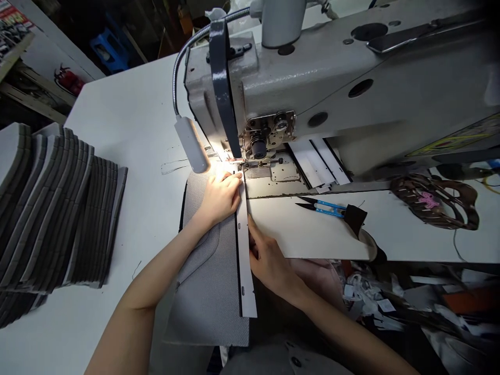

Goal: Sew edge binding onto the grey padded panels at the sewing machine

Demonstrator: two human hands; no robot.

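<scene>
A grey fabric panel [213, 297] lies under the sewing machine's head and hangs over the table's front edge. Along its right edge runs a long white strip [246, 281] with small slots and a dark border. My left hand [222, 197] presses the panel and strip down just in front of the needle area, its fingers bent and close together. Farther down, my right hand [271, 260] holds the strip's right edge, index finger stretched along it and the other fingers curled. The presser foot is partly hidden by glare and my left fingers.
The sewing machine [312, 83] spans the back, with a lit lamp [192, 145] beside its head. Stacked grey panels [58, 208] stand at left. Blue thread snips [330, 208], a brown hair claw [435, 200] and more white strips [318, 161] lie at right.
</scene>
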